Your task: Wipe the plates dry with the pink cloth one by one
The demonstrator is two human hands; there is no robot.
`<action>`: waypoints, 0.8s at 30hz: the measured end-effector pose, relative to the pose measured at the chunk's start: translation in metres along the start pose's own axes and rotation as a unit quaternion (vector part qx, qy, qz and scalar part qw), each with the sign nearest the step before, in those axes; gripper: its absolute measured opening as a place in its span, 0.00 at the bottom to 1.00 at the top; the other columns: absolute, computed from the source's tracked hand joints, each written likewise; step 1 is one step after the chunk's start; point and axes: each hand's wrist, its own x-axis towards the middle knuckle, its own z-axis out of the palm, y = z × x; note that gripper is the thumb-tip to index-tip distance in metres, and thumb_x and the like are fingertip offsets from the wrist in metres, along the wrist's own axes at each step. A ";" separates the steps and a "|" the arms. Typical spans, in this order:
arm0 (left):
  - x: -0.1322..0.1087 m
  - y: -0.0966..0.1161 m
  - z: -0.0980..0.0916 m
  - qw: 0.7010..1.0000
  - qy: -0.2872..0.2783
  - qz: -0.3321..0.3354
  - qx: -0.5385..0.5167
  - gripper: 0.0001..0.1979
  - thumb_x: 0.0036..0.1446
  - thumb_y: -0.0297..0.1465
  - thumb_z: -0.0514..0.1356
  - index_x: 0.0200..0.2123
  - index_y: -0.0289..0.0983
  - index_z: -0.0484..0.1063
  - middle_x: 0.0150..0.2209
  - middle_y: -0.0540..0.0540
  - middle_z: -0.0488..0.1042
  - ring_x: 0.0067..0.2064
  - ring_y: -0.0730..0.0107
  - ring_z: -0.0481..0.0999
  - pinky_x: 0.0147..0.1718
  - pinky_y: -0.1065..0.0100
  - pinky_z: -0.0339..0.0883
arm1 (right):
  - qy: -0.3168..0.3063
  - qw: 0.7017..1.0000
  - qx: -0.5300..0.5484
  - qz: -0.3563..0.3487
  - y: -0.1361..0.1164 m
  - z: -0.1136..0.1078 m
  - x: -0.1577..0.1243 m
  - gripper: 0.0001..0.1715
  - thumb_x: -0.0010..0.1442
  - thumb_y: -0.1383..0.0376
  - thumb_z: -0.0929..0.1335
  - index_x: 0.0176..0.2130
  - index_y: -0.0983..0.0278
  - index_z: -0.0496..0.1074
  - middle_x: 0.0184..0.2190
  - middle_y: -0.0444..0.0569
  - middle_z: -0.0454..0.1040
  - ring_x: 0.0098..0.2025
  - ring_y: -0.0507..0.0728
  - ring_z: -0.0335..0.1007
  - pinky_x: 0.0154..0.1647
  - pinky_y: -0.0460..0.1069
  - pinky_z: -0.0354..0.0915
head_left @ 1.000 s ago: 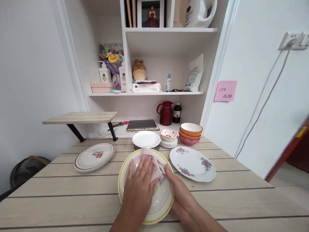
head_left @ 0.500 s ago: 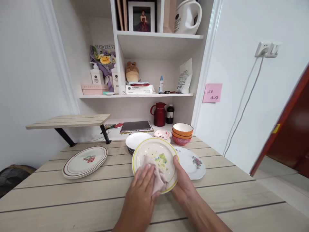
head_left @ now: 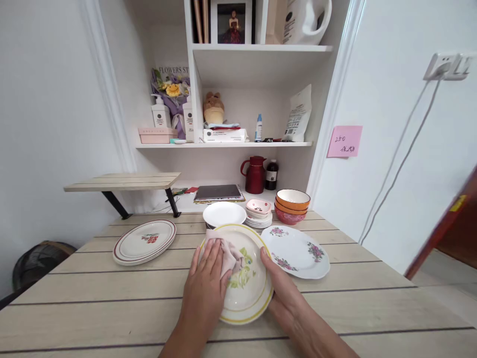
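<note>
A cream plate with a yellow rim and green flower print is tilted toward me above the table. My right hand grips its right edge, thumb on the front and fingers behind, mostly hidden. Against the plate's upper left part, my left hand presses a pale pink cloth, its fingers flat over the bunched fabric. Just beyond the right hand lies a white oval platter with pink flowers. Behind the held plate is a white round dish on a stack.
Stacked red-rimmed plates lie at the left, near a small raised wooden shelf. Small dishes and stacked bowls stand at the back right. A red jug and a laptop sit behind them.
My left hand and the cloth have moved from the plate's lower left to its upper left edge. The plate has come lower and nearer me, and the view has shifted slightly left.
</note>
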 end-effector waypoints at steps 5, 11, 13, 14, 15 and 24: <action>-0.001 0.004 -0.001 0.999 0.017 0.001 -0.050 0.28 0.62 0.35 0.52 0.63 0.32 0.53 0.65 0.41 0.57 0.67 0.58 0.51 0.61 0.52 0.55 | -0.040 0.999 0.003 0.028 0.009 0.004 -0.004 0.30 0.61 0.53 0.65 0.56 0.70 0.67 0.47 0.58 0.76 0.52 0.60 0.71 0.58 0.56 0.61; 0.003 0.012 -0.010 0.987 -0.052 0.085 -0.128 0.30 0.63 0.35 0.51 0.66 0.38 0.45 0.66 0.44 0.54 0.67 0.61 0.49 0.64 0.50 0.48 | -0.031 0.999 -0.001 0.014 0.009 0.001 -0.001 0.30 0.61 0.52 0.65 0.55 0.68 0.68 0.46 0.56 0.77 0.50 0.59 0.73 0.55 0.54 0.64; 0.004 0.015 -0.015 0.977 -0.089 0.128 -0.142 0.30 0.63 0.35 0.51 0.66 0.40 0.44 0.66 0.46 0.54 0.68 0.62 0.48 0.65 0.48 0.42 | -0.019 1.000 0.001 0.013 0.007 -0.001 0.001 0.29 0.61 0.52 0.65 0.54 0.69 0.69 0.46 0.56 0.78 0.49 0.59 0.74 0.54 0.54 0.65; 0.004 0.016 -0.018 0.972 -0.103 0.148 -0.148 0.30 0.63 0.34 0.52 0.66 0.41 0.45 0.66 0.47 0.54 0.68 0.62 0.48 0.65 0.46 0.39 | -0.007 1.000 -0.002 0.011 0.006 -0.001 0.002 0.30 0.60 0.52 0.66 0.54 0.70 0.69 0.45 0.57 0.78 0.48 0.59 0.74 0.53 0.53 0.66; 0.004 0.017 -0.020 0.968 -0.114 0.166 -0.153 0.30 0.63 0.33 0.52 0.66 0.43 0.45 0.66 0.48 0.54 0.68 0.62 0.47 0.65 0.45 0.38 | 0.008 1.000 -0.005 0.009 0.003 -0.002 0.003 0.30 0.60 0.52 0.66 0.54 0.71 0.69 0.45 0.58 0.78 0.47 0.59 0.75 0.53 0.53 0.66; 0.003 0.010 -0.010 0.989 -0.032 0.132 -0.052 0.27 0.63 0.33 0.52 0.64 0.39 0.53 0.65 0.47 0.57 0.66 0.62 0.52 0.65 0.48 0.39 | -0.033 0.998 0.040 -0.028 -0.038 -0.013 0.011 0.36 0.62 0.47 0.60 0.58 0.69 0.63 0.51 0.59 0.74 0.54 0.61 0.69 0.56 0.58 0.64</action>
